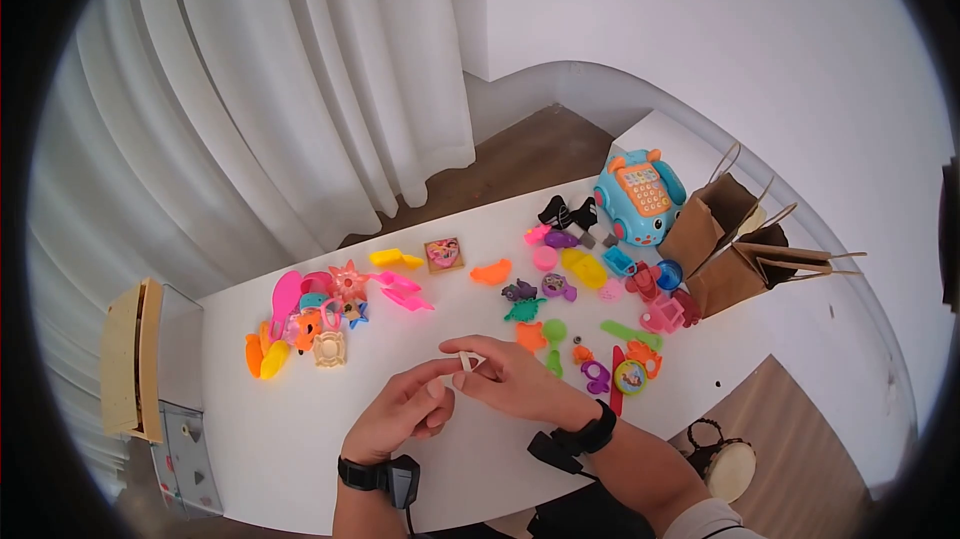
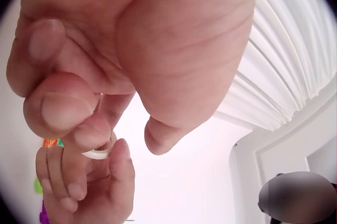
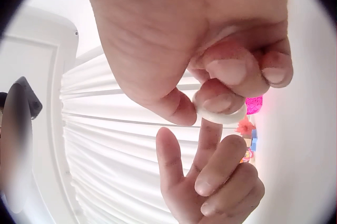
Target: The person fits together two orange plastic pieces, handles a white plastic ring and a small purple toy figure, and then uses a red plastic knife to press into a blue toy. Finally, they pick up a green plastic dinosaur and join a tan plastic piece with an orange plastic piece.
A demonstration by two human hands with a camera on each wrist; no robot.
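Note:
My right hand (image 1: 520, 379) pinches a small white ring (image 3: 224, 116) between thumb and curled fingers, in front of my body. My left hand (image 1: 400, 409) faces it, index finger stretched out to the ring and the other fingers loosely bent. In the right wrist view, the fingertip of the left hand (image 3: 210, 182) disappears behind the ring; whether it passes through I cannot tell. The left wrist view shows the ring (image 2: 99, 154) partly hidden by left fingers, with the right hand (image 2: 87, 187) beyond.
Colourful toys surround the hands on the white table (image 1: 290, 439): a pink toy shovel (image 1: 402, 291), an orange piece (image 1: 491, 272), a blue toy telephone (image 1: 640, 197). Brown paper bags (image 1: 735, 249) stand at the right. A small drum (image 1: 730, 469) is below the table's right side.

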